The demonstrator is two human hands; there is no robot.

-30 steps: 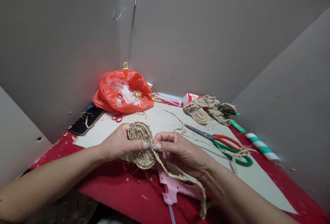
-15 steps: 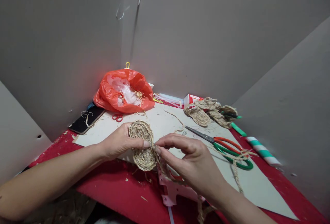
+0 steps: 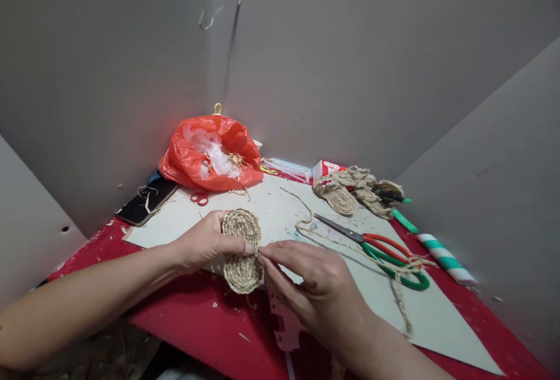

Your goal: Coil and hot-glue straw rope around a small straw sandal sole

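A small coiled straw sole (image 3: 242, 278), long and narrowed at the waist, stands upright in front of me. My left hand (image 3: 221, 243) is closed on its left side, the thumb lying across the middle. At its right edge, level with the waist, the thumb and fingers of my right hand (image 3: 306, 272) are pinched together; whatever lies between those fingertips is too small to make out. A pink plastic piece (image 3: 286, 327) lies below, partly hidden by my right hand. Beyond the hand rest scissors (image 3: 371, 246) with red and green handles.
Straw braid (image 3: 405, 304) crosses the scissor handles on the white board (image 3: 441, 316). Several woven straw pieces (image 3: 341, 196) lie at the back right, near a green-striped roll (image 3: 448, 258). An orange bag (image 3: 188, 161), phone (image 3: 149, 205) and small red scissors (image 3: 200, 198) lie left. Grey walls enclose the table.
My right hand has shifted slightly left and down, its fingers closer together at the sole's edge. The braid below it is now mostly hidden. The left hand and sole have moved only slightly.
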